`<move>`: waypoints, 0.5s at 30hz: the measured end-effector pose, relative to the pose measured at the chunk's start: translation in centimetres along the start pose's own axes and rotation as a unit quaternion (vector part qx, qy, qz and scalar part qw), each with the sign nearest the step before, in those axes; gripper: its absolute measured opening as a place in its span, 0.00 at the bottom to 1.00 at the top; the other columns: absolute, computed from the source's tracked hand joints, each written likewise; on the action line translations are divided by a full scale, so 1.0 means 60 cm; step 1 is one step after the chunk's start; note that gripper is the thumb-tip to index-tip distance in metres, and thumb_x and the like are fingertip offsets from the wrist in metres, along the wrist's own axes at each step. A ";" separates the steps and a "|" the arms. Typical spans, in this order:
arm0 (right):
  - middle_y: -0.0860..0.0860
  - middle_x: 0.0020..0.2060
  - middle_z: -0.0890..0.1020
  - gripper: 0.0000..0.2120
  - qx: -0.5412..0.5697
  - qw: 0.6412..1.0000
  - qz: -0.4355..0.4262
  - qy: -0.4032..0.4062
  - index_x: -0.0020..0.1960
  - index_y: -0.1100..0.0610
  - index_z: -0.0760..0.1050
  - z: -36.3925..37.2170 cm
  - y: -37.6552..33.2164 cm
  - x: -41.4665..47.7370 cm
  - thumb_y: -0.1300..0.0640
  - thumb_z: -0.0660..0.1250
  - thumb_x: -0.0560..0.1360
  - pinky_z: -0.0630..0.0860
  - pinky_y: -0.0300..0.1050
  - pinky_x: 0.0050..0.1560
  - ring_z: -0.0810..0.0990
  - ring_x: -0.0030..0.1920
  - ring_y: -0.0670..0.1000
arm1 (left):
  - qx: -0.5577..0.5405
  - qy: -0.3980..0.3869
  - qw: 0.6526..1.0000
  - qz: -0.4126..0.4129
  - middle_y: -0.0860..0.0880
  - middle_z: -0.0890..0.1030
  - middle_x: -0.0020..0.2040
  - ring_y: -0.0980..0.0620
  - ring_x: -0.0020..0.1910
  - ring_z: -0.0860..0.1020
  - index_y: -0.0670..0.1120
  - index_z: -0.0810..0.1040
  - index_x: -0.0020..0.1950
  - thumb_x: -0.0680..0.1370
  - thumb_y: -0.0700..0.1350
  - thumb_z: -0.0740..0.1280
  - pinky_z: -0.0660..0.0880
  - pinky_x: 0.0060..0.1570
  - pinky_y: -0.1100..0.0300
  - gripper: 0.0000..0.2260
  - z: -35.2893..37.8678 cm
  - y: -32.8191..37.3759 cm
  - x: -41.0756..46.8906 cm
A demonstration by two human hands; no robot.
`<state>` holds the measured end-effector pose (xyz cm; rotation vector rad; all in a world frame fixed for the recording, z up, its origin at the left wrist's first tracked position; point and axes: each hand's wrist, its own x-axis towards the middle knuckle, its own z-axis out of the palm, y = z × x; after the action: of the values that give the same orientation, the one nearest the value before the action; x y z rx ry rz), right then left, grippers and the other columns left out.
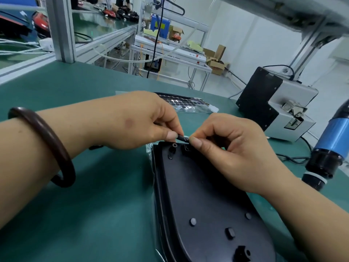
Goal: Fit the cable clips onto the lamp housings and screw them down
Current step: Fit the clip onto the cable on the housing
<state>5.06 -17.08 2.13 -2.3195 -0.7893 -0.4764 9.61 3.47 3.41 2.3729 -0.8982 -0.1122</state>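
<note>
Bench (pixel 75 205): green mat; we see it near to far.
Near centre-R: black lamp housing (pixel 204 195), flat on mat, clear plastic under its left edge.
Far centre: clear bag (pixel 196 108) w/ black-dot sheet.
Far R: grey/black box unit (pixel 273 110); black cable (pixel 290 158) nearer us.

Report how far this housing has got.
Done: the lamp housing lies inside-up on the mat. In hand: left hand and right hand pinch a small black part at its far edge, likely the clip. Left: screwing down; the blue screwdriver is untouched at right.
</note>
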 end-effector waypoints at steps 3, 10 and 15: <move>0.50 0.32 0.77 0.04 0.005 1.000 -0.008 0.002 0.38 0.58 0.80 0.002 0.000 -0.002 0.60 0.70 0.72 0.67 0.35 0.37 0.72 0.33 0.46 | 0.011 0.002 1.000 -0.003 0.64 0.79 0.33 0.63 0.33 0.75 0.63 0.80 0.42 0.74 0.52 0.67 0.70 0.34 0.72 0.05 0.000 0.000 -0.003; 0.48 0.33 0.75 0.04 -0.077 0.994 -0.077 0.004 0.39 0.59 0.80 0.001 0.001 -0.002 0.63 0.69 0.72 0.67 0.33 0.38 0.71 0.34 0.44 | -0.007 0.004 1.000 -0.005 0.65 0.77 0.28 0.66 0.30 0.74 0.61 0.81 0.40 0.75 0.49 0.68 0.66 0.32 0.76 0.06 0.001 0.001 -0.006; 0.53 0.34 0.77 0.04 -0.099 0.990 -0.103 -0.007 0.38 0.61 0.78 0.001 0.002 -0.001 0.65 0.69 0.72 0.72 0.43 0.35 0.75 0.34 0.50 | -0.013 0.002 1.000 -0.007 0.65 0.79 0.30 0.66 0.31 0.75 0.60 0.81 0.42 0.75 0.49 0.68 0.69 0.34 0.75 0.06 0.002 0.000 -0.008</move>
<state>5.07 -17.13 1.99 -2.4357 -1.0366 -0.6554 9.20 3.73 3.27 2.3547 -0.8731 -0.1234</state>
